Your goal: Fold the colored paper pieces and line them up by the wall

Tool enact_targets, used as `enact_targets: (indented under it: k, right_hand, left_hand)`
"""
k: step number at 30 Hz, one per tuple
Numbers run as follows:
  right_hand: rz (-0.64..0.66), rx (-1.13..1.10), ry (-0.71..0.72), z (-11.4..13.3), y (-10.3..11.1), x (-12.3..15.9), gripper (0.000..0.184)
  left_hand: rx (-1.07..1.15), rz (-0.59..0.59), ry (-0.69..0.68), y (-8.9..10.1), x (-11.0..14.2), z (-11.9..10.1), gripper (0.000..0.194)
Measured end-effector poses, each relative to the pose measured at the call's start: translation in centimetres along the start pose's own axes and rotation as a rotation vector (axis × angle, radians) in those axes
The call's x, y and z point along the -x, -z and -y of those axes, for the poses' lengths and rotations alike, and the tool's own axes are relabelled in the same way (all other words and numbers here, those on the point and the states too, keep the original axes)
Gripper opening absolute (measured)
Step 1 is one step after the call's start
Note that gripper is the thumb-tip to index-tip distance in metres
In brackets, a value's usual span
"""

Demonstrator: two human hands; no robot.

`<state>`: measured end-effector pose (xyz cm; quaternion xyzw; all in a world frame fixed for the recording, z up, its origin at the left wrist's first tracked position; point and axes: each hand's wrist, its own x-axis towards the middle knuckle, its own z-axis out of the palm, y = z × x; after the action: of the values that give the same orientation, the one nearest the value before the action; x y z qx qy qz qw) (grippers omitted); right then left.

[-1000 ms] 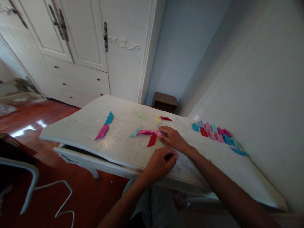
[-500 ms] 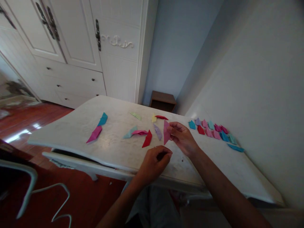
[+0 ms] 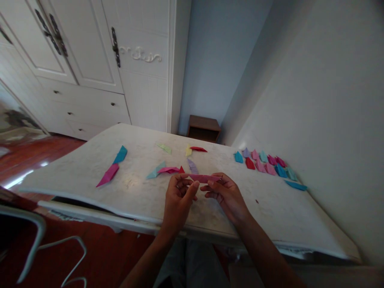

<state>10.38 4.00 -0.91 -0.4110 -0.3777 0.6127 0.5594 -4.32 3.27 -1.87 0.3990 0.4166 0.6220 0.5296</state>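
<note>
Held a pink folded paper [image 3: 205,179] lengthwise in the air over the near part of the white surface [image 3: 144,196], one end in each hand. Pinched its left end narrowly between thumb and forefinger of the left hand [image 3: 179,196], with the other fingers curled in below. Pinched its right end likewise in the right hand [image 3: 225,195], with the lower fingers bent loosely beneath the paper.

Saw just beyond the left hand the tip of a red piece [image 3: 181,170], mostly hidden, next to a bright pink piece [image 3: 168,170] and a pale aqua piece [image 3: 156,171] in a line. Saw behind the held paper a lavender piece [image 3: 192,165], and farther back a yellow piece [image 3: 188,151] beside a slim red piece [image 3: 198,149]. Noted a pale green piece [image 3: 165,148] toward the far edge and, well apart at left, a blue piece [image 3: 120,155] end to end with a magenta piece [image 3: 108,175]. Saw a cluster of folded papers [image 3: 261,164] at right near the wall [image 3: 318,132], with a long blue piece [image 3: 295,185] at its near end.
</note>
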Motion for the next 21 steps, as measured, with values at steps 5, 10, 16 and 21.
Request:
enact_targets:
  k: [5,10,16,21]
  right_hand:
    - [-0.018,-0.012,-0.046,0.0,0.8,0.8,0.028]
    - [-0.020,-0.085,-0.042,0.0,1.6,1.0,0.026]
    - [0.005,-0.110,-0.024,0.0,1.6,1.2,0.026]
    - [0.041,-0.073,-0.019,0.0,1.5,1.3,0.032]
  left_hand:
    - [-0.048,-0.009,-0.003,0.1,-0.1,0.1,0.043]
    - [-0.177,0.089,-0.037,0.3,0.0,0.0,0.026]
    - [-0.230,0.192,-0.022,0.6,0.1,-0.3,0.027]
    - [-0.257,0.225,-0.005,0.7,0.2,-0.4,0.028]
